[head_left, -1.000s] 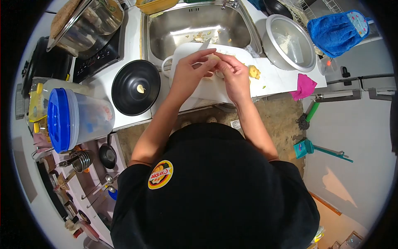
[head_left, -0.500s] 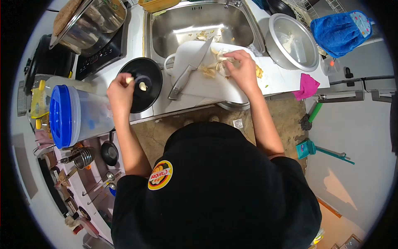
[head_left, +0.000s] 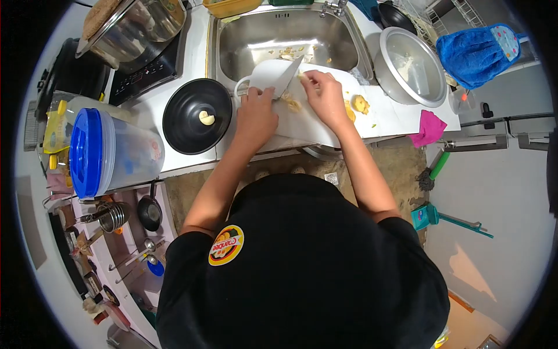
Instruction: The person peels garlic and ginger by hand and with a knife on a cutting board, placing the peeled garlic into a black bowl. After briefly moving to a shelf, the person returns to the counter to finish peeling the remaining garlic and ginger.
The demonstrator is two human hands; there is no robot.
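My left hand (head_left: 256, 118) is closed over the handle of the knife (head_left: 289, 75), whose blade points up and right over the white cutting board (head_left: 311, 125). Near the blade's tip, my right hand (head_left: 325, 100) pinches a small pale garlic clove (head_left: 301, 76). Brownish peelings (head_left: 292, 104) lie on the board between my hands. To the left, a black bowl (head_left: 186, 125) holds pale cloves (head_left: 206, 118). Yellow ginger pieces (head_left: 360, 104) sit at the board's right side.
Behind the board is the metal sink (head_left: 250, 46) with scraps in it. A large grey basin (head_left: 383, 70) stands right, a blue-lidded container (head_left: 131, 160) left. A steel pot (head_left: 142, 35) rests on the cooktop (head_left: 139, 81) at the back left.
My left hand has moved right from the bowl to the knife, and its clove is now in the bowl. My right hand has moved left, and the white peelings it was touching are gone from the board.
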